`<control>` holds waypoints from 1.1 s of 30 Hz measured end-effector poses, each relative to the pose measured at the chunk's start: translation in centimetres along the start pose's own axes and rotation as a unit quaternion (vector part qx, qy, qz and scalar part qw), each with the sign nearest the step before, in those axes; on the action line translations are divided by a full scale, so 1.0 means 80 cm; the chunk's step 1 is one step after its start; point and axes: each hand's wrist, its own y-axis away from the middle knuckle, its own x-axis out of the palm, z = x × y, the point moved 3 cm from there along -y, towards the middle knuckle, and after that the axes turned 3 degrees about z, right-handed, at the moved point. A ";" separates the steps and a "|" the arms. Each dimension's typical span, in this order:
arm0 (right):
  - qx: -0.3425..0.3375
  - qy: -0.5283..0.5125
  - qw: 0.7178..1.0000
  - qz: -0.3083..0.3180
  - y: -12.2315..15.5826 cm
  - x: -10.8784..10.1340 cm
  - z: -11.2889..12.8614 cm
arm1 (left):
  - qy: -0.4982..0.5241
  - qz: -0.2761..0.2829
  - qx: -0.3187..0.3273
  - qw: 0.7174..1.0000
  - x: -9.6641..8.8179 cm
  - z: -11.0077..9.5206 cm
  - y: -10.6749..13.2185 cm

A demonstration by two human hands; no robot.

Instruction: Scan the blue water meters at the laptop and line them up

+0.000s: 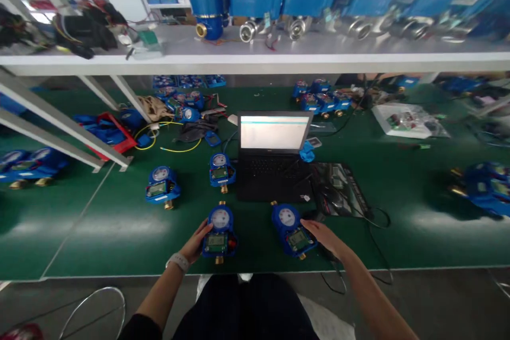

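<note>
Two blue water meters lie near the front edge of the green table [119, 234]. My left hand [196, 241] grips the left side of the nearer-left meter [219, 232]; a white watch sits on that wrist. My right hand [322, 234] holds the right side of the other meter [292, 229], which lies tilted. Both meters show a round dial and a small green screen. An open black laptop [273, 156] with a lit screen stands just behind them.
Two more blue meters [162, 186] [222, 170] lie left of the laptop. A black mouse pad with mouse [338, 194] and cables lies to its right. More meters, yellow wires and a red tray [115, 130] sit farther back. A white shelf [255, 58] carries blue boxes.
</note>
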 end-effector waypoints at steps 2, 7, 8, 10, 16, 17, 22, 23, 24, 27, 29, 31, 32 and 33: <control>0.001 0.020 0.999 0.034 -0.005 0.006 0.003 | 0.012 -0.010 0.006 1.000 0.000 0.006 -0.002; 0.024 0.016 0.997 0.067 -0.013 0.016 0.000 | 0.053 0.000 0.015 0.998 0.015 0.026 -0.003; 0.033 -0.004 0.997 0.067 -0.012 0.019 -0.003 | 0.061 0.005 0.018 0.998 0.021 0.029 -0.003; 0.049 -0.060 0.995 0.063 -0.007 0.029 -0.006 | 0.071 0.016 0.022 0.997 0.033 0.034 -0.005; 0.057 -0.156 0.986 0.033 0.007 0.083 -0.006 | 0.068 0.042 0.013 0.997 0.067 0.038 -0.017; 0.058 -0.159 0.985 0.028 0.007 0.091 -0.006 | 0.066 0.047 0.013 0.997 0.070 0.038 -0.020; 0.062 -0.154 0.986 0.005 -0.002 0.104 -0.008 | 0.049 0.058 0.012 0.997 0.081 0.038 -0.028; 0.067 -0.153 0.986 0.001 -0.003 0.103 -0.009 | 0.044 0.061 0.009 0.997 0.081 0.038 -0.027; 0.072 -0.152 0.986 0.001 -0.003 0.102 -0.010 | 0.038 0.062 0.006 0.997 0.081 0.039 -0.027; 0.056 -0.153 0.987 -0.009 0.001 0.098 -0.009 | 0.010 0.052 -0.002 0.999 0.068 0.034 -0.023; 0.033 -0.156 0.986 -0.044 0.006 0.091 -0.009 | -0.009 0.010 0.006 1.000 0.042 0.022 -0.020; 0.033 -0.160 0.982 -0.097 0.011 0.082 -0.015 | -0.017 -0.062 0.032 0.997 0.001 0.003 -0.013; 0.042 -0.165 0.978 -0.123 0.014 0.078 -0.021 | -0.016 -0.105 0.051 0.993 -0.024 -0.009 -0.008; 0.053 -0.172 0.972 -0.150 0.016 0.075 -0.029 | -0.012 -0.148 0.071 0.986 -0.051 -0.022 -0.002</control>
